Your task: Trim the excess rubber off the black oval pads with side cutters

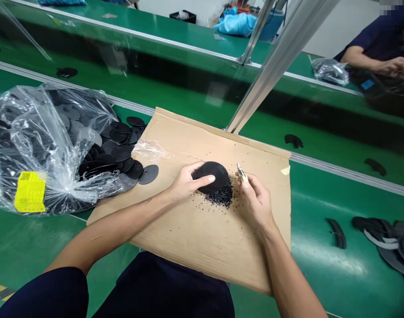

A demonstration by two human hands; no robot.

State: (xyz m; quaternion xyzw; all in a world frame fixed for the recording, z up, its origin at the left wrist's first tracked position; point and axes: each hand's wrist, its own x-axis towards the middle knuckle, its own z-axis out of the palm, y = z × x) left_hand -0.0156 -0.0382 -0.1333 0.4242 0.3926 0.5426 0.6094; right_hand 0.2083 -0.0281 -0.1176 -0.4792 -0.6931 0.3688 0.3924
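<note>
My left hand [190,182] grips a round black plastic disc [212,176] by its left edge, with the thumb on top. The disc is held over a heap of tiny black plastic bits [221,197] on a cardboard sheet [188,238]. Just right of the heap, my right hand [257,198] is closed around a small hand tool with a metal tip [241,171]. The tip points up and away from me, apart from the disc. Most of the tool is hidden in the fingers, so its exact kind does not show.
At left, a clear plastic bag [32,132] with a yellow label spills black discs [122,152] onto the cardboard. A metal post [274,66] rises behind it. Curved black parts [337,232] lie on the green surface at right. Another person's hands [395,66] show at upper right.
</note>
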